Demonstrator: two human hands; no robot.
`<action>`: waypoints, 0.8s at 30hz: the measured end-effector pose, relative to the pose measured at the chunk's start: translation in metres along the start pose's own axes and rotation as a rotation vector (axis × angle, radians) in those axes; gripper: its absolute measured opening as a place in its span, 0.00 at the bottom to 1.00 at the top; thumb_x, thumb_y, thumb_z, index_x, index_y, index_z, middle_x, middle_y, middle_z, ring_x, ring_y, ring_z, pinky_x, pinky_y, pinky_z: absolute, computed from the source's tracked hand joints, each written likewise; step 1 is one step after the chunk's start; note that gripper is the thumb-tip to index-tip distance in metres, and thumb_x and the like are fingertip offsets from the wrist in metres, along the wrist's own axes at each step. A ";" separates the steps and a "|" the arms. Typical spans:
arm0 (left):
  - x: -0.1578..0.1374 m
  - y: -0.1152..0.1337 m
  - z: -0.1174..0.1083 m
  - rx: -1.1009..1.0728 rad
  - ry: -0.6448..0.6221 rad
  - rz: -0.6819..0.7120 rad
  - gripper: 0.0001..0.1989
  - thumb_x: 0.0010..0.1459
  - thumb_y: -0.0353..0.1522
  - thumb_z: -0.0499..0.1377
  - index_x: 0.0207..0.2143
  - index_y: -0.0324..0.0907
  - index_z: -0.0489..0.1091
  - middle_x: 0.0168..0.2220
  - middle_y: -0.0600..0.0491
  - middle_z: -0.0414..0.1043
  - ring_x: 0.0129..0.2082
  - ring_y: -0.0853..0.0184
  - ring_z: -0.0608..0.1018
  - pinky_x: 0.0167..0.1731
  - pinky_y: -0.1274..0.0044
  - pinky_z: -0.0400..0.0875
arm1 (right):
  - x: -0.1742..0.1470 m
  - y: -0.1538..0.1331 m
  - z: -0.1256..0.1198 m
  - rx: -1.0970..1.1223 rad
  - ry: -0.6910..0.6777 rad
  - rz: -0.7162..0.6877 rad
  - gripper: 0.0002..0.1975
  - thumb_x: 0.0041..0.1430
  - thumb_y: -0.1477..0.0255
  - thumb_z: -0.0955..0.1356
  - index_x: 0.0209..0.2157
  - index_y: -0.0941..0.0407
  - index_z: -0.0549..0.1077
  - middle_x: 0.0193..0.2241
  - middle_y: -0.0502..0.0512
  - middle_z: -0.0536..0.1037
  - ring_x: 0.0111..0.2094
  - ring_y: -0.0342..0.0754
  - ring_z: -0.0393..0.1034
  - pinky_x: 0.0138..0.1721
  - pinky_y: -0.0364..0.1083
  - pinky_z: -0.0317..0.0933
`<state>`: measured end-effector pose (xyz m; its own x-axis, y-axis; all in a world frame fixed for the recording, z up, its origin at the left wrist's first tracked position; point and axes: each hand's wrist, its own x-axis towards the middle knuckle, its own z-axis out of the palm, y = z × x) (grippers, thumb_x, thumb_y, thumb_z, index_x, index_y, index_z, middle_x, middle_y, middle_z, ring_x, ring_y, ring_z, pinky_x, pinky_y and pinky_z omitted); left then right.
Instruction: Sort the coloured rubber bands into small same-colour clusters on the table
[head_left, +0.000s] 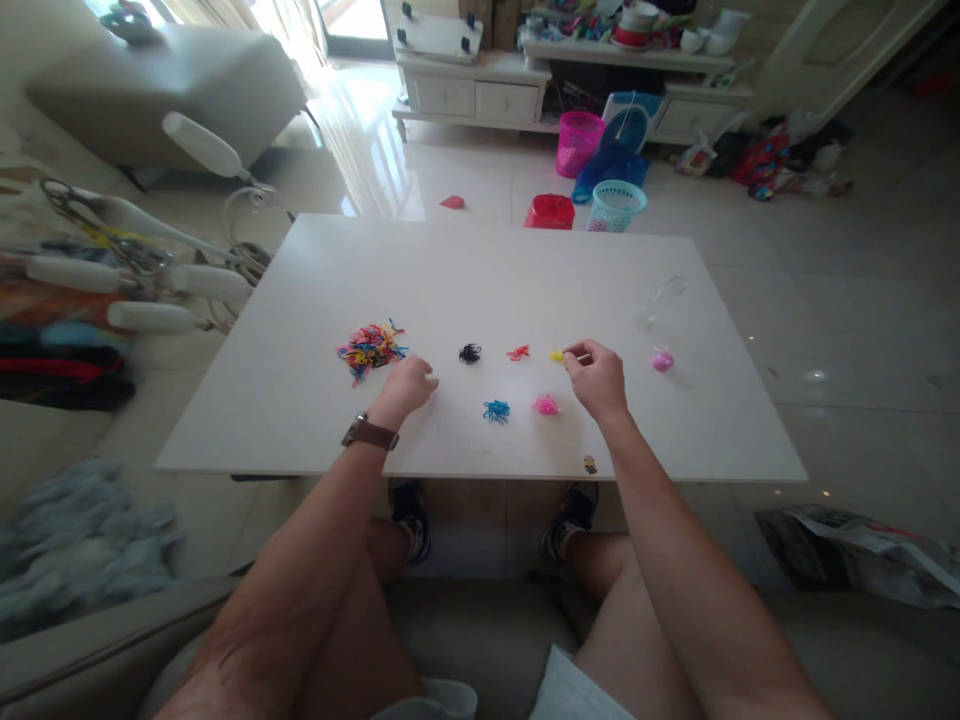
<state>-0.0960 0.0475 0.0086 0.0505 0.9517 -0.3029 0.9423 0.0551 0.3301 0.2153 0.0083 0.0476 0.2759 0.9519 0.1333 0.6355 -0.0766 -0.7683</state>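
Note:
My left hand (409,388) hovers by the right edge of a mixed pile of small coloured rubber bands (370,350), its fingers loosely bent and apart, with nothing visible in them. The thumb and forefinger of my right hand (598,376) are pinched together at a small yellow heap of rubber bands (556,356); whatever lies between the fingertips is too small to make out. Left of that heap are a red heap (517,353) and a black heap (469,354). Nearer to me lie a blue heap (496,411) and a pink heap (546,405).
The white table (450,280) carries a pink round object (662,359) and a clear transparent item (660,302) on the right. A small figure sticker (590,464) sits at the near edge. Beyond the table stand a red stool (550,211) and a light-blue basket (616,203).

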 end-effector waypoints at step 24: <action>0.020 0.204 0.105 -1.198 -0.201 0.034 0.25 0.55 0.28 0.62 0.56 0.31 0.71 0.55 0.37 0.76 0.53 0.61 0.78 0.51 0.73 0.71 | 0.000 0.017 -0.034 0.126 0.131 0.083 0.07 0.55 0.67 0.68 0.30 0.54 0.77 0.28 0.53 0.80 0.28 0.50 0.75 0.32 0.47 0.66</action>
<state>0.1324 0.0459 -0.0237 0.2197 0.9002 -0.3759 0.0422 0.3762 0.9256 0.2504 -0.0030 0.0556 0.4204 0.8964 0.1406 0.5140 -0.1075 -0.8510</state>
